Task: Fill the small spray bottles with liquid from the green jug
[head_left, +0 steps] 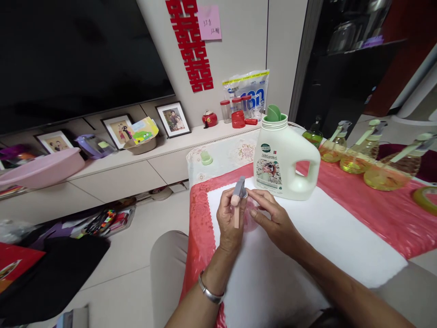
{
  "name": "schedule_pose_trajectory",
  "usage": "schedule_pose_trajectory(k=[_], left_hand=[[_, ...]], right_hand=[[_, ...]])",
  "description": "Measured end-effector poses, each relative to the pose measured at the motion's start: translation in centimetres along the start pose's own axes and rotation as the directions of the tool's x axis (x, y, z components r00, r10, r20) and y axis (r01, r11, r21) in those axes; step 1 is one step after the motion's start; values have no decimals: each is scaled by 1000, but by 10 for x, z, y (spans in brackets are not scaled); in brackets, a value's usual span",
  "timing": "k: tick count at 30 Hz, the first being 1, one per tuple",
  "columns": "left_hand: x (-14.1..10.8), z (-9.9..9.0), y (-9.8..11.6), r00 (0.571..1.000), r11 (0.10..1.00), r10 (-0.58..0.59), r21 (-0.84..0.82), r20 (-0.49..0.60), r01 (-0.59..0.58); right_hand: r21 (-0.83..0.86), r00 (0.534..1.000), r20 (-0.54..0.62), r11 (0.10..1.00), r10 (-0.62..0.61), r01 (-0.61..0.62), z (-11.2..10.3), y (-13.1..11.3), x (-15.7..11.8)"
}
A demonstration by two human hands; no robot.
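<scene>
A spray bottle with a grey and pink trigger head (238,193) and a clear pinkish body is between my hands, above a white cloth (290,241). My left hand (228,218) is wrapped round its neck, just under the head. From the other side, my right hand (271,216) has its fingertips at the collar and its thumb against the body. Much of the bottle's body is hidden by my hands. Just behind them stands a large pale green detergent jug (285,159), with a green cup (274,113) set in its mouth.
A green cap (206,158) lies on the flowered table cover. Several spray bottles with yellow liquid (389,171) stand at the right, near a roll of tape (426,198). Beyond the table, a low cabinet (112,171) carries photo frames, jars and a pink basin (44,168).
</scene>
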State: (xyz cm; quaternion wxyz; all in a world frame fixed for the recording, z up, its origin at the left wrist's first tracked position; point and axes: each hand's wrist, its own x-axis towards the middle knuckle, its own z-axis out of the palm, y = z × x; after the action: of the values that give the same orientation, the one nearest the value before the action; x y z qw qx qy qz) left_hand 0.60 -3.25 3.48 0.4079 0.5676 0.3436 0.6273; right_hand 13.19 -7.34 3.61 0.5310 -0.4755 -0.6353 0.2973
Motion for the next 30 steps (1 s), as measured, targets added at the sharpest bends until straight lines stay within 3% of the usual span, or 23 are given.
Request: schedule_pose_trajectory(k=[6, 14, 17, 25, 30], left_hand=[[3, 0, -4, 1000, 1000, -19, -12, 23, 20], [-1, -1, -16, 997, 986, -66, -154, -27, 61], [-3, -3, -18, 995, 974, -99, -204, -6, 95], [-6, -6, -20, 994, 985, -91, -144, 56, 98], [-9, -6, -20, 992, 984, -114, -135, 49, 120]], right_hand=[[52, 1000, -19, 999, 10, -9, -6, 3, 16], [73, 978, 203, 997, -46, 32, -16, -8, 46], [72, 972, 233, 997, -28, 12, -16, -11, 48], [60, 986, 164, 998, 21, -32, -8, -14, 44], [39, 999, 38, 999, 26, -28, 2, -14, 38]])
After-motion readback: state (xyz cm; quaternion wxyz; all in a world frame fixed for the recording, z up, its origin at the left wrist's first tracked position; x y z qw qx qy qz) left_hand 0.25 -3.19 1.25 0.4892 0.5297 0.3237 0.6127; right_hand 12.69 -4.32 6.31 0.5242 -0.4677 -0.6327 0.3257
